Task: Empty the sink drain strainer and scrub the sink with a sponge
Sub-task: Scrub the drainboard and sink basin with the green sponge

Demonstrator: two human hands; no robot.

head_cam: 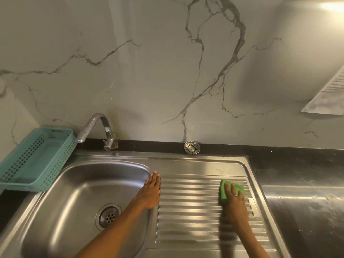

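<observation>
Head view: right hand (pixel 235 199) presses sponge (pixel 230 189); left hand (pixel 151 190) flat on sink (pixel 83 183) rim.

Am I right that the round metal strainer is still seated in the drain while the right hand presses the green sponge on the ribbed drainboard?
Not quite. In the head view the round metal strainer sits out on the black ledge by the wall; the drain is uncovered. The right hand does press the green sponge on the ribbed drainboard.
</observation>
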